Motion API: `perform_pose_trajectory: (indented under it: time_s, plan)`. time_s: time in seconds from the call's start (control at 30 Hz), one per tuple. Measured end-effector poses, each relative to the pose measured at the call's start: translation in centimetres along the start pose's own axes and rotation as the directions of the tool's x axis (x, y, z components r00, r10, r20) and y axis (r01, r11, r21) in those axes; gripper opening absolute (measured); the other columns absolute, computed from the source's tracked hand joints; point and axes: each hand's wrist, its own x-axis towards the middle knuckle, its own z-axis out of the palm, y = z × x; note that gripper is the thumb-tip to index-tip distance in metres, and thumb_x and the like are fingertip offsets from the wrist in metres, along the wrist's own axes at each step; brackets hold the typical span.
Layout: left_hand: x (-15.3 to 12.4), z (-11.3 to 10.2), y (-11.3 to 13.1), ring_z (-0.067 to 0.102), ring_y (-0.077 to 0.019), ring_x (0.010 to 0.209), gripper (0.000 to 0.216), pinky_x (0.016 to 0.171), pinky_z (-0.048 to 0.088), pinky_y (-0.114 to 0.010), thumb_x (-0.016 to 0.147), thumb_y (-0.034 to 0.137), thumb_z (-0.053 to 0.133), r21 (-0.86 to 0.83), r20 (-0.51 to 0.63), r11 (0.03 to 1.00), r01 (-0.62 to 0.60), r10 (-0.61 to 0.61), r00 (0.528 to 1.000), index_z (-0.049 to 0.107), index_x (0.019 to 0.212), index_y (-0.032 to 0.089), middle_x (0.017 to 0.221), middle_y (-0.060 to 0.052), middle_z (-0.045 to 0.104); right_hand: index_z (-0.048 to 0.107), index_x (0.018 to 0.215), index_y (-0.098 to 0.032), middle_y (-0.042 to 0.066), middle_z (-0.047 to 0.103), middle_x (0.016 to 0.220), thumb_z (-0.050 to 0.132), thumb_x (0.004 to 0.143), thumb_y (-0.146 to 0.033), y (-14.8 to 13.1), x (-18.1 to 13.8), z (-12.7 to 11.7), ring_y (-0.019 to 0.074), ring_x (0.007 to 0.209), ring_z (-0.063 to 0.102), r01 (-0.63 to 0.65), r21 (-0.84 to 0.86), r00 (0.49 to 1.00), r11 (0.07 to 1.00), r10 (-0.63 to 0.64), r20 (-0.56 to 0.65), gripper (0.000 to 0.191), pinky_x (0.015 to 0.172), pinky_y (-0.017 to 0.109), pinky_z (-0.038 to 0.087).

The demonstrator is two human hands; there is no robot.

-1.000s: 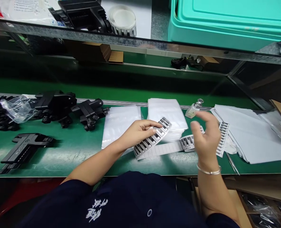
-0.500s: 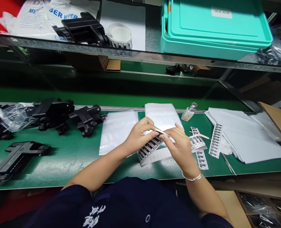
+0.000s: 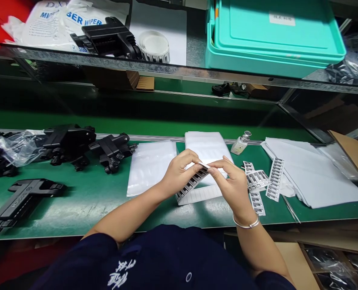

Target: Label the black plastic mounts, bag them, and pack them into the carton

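Note:
A long strip of black-and-white labels (image 3: 192, 186) is bent between my two hands, its pale backing showing below. My left hand (image 3: 179, 172) pinches the strip's upper edge between thumb and fingers. Facing it, my right hand (image 3: 229, 181) has thumb and forefinger closed on the same edge, with the wrist wearing a bangle (image 3: 248, 224). Part of the strip is hidden behind the right hand. Just right of that hand, a label piece (image 3: 257, 180) crosses over another label strip (image 3: 257, 204). A separate label strip (image 3: 275, 179) lies further right.
Clear plastic bags (image 3: 148, 167) and a whitish stack (image 3: 205, 145) lie behind my hands. A small bottle (image 3: 241, 143), tweezers (image 3: 290, 209) and white sheets (image 3: 318, 173) are to the right. Black plastic parts (image 3: 111, 151) stand left. A teal bin (image 3: 266, 60) sits on the shelf above.
The label piece right of my right hand has shifted right and lies flatter. My fingertips have moved slightly along the strip's edge; the pinched edge sits a little higher.

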Motion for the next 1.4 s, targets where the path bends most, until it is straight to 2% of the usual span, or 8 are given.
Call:
perform_pose_trajectory:
  time_s: [0.2, 0.37, 0.47, 0.57, 0.77, 1.03, 1.2, 1.4]
  plan:
    - [0.1, 0.4, 0.3, 0.060, -0.0151, 0.073, 0.018, 0.071, 0.047, -0.028, 0.088, 0.028, 0.061, -0.062, 0.029, 0.995, 0.073, -0.071, 0.997, 0.066, 0.073, 0.020, 0.075, -0.002, 0.066, 0.067, 0.088, -0.024, 0.001, 0.075, 0.082, 0.061, 0.093, -0.032, -0.6, 0.1, 0.5, 0.0185, 0.077, 0.070, 0.135, -0.206, 0.988, 0.969, -0.149, -0.050, 0.012, 0.108, 0.052, 0.042]
    - [0.2, 0.6, 0.0, 0.060, -0.0148, 0.072, 0.021, 0.067, 0.046, -0.026, 0.086, 0.036, 0.064, -0.158, 0.062, 0.965, 0.208, -0.200, 0.978, 0.067, 0.077, 0.018, 0.075, -0.002, 0.066, 0.062, 0.075, -0.023, -0.004, 0.068, 0.066, 0.055, 0.094, -0.023, 0.0, 0.7, 0.8, 0.0140, 0.061, 0.062, 0.190, -0.175, 0.977, 0.966, -0.204, -0.066, 0.020, 0.100, 0.044, 0.049]
    - [0.1, 0.5, -1.2, 0.061, -0.0150, 0.071, 0.028, 0.063, 0.045, -0.024, 0.084, 0.044, 0.066, -0.255, 0.249, 0.876, 0.409, -0.349, 0.903, 0.069, 0.089, 0.016, 0.079, -0.003, 0.068, 0.063, 0.076, -0.022, -0.003, 0.069, 0.071, 0.057, 0.093, -0.026, 1.6, 1.9, -0.1, 0.0148, 0.067, 0.064, 0.131, -0.125, 0.980, 0.983, -0.147, -0.132, 0.019, 0.094, 0.040, 0.052]
    - [-0.4, 0.6, -2.6, 0.061, -0.0149, 0.067, 0.035, 0.062, 0.045, -0.024, 0.080, 0.048, 0.069, -0.256, 0.425, 0.794, 0.552, -0.420, 0.802, 0.068, 0.080, 0.013, 0.073, -0.003, 0.067, 0.066, 0.079, -0.022, -0.001, 0.068, 0.074, 0.060, 0.091, -0.032, 3.7, 3.6, -1.9, 0.0157, 0.070, 0.062, -0.029, -0.103, 0.961, 0.994, 0.000, -0.276, 0.017, 0.073, 0.031, 0.051]
    - [-1.8, 1.5, -3.7, 0.063, -0.0137, 0.067, 0.036, 0.067, 0.048, -0.025, 0.073, 0.047, 0.078, -0.383, 0.533, 0.634, 0.672, -0.443, 0.721, 0.068, 0.078, 0.012, 0.074, -0.003, 0.071, 0.066, 0.078, -0.019, -0.002, 0.063, 0.070, 0.062, 0.088, -0.034, 6.1, 6.1, -4.6, 0.0138, 0.067, 0.057, -0.145, -0.107, 0.903, 0.984, 0.087, -0.421, 0.018, 0.064, 0.027, 0.044]
    - [-1.8, 2.4, -3.7, 0.067, -0.0160, 0.069, 0.039, 0.071, 0.051, -0.028, 0.068, 0.046, 0.083, -0.418, 0.557, 0.570, 0.708, -0.455, 0.695, 0.066, 0.081, 0.013, 0.076, -0.005, 0.073, 0.064, 0.077, -0.022, -0.001, 0.060, 0.071, 0.062, 0.091, -0.035, 4.5, 7.2, -6.6, 0.0145, 0.066, 0.056, -0.045, -0.140, 0.881, 0.989, -0.027, -0.472, 0.019, 0.064, 0.030, 0.044]
    - [-1.3, 3.6, -3.6, 0.066, -0.0178, 0.079, 0.040, 0.078, 0.050, -0.029, 0.070, 0.051, 0.080, -0.398, 0.618, 0.637, 0.660, -0.345, 0.706, 0.070, 0.081, 0.013, 0.082, -0.005, 0.073, 0.066, 0.077, -0.021, 0.002, 0.060, 0.069, 0.066, 0.090, -0.031, 3.0, 7.7, -8.3, 0.0135, 0.064, 0.052, 0.082, -0.198, 0.825, 0.977, -0.178, -0.536, 0.017, 0.062, 0.029, 0.040]
    - [-1.1, 5.0, -3.9, 0.061, -0.0146, 0.070, 0.035, 0.070, 0.047, -0.027, 0.070, 0.047, 0.080, -0.386, 0.582, 0.660, 0.644, -0.368, 0.725, 0.069, 0.075, 0.013, 0.074, -0.002, 0.069, 0.070, 0.079, -0.019, 0.006, 0.063, 0.072, 0.066, 0.091, -0.031, 1.8, 7.8, -10.4, 0.0162, 0.069, 0.055, 0.146, -0.275, 0.781, 0.950, -0.282, -0.557, 0.017, 0.064, 0.030, 0.042]
